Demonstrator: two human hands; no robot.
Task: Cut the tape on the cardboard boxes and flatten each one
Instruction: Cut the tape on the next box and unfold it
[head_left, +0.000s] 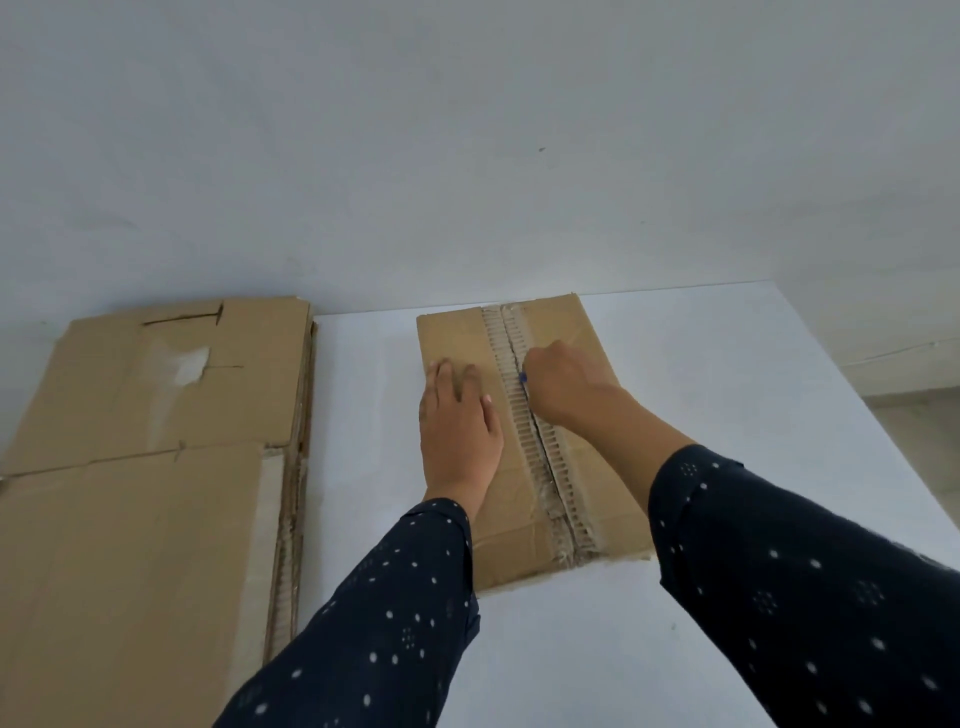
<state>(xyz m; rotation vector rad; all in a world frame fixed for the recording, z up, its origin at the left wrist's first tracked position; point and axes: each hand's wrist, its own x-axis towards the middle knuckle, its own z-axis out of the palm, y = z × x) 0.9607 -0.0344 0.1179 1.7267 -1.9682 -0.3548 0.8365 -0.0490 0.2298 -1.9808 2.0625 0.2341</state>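
Note:
A brown cardboard box (582, 499) stands on the white table (753, 415), its top flaps meeting in a centre seam (540, 457) where torn tape and bare corrugation show. My left hand (457, 421) lies flat on the left flap, fingers straight, pressing down. My right hand (563, 384) is curled round a small blue-tipped cutter (523, 378) whose tip sits on the seam, about a third of the way from the far edge. Most of the cutter is hidden in my fist.
A stack of flattened cardboard boxes (150, 467) lies at the left, overhanging the table's left side. A plain white wall (467, 156) rises right behind the table. The table's right edge runs diagonally at the far right, with floor beyond.

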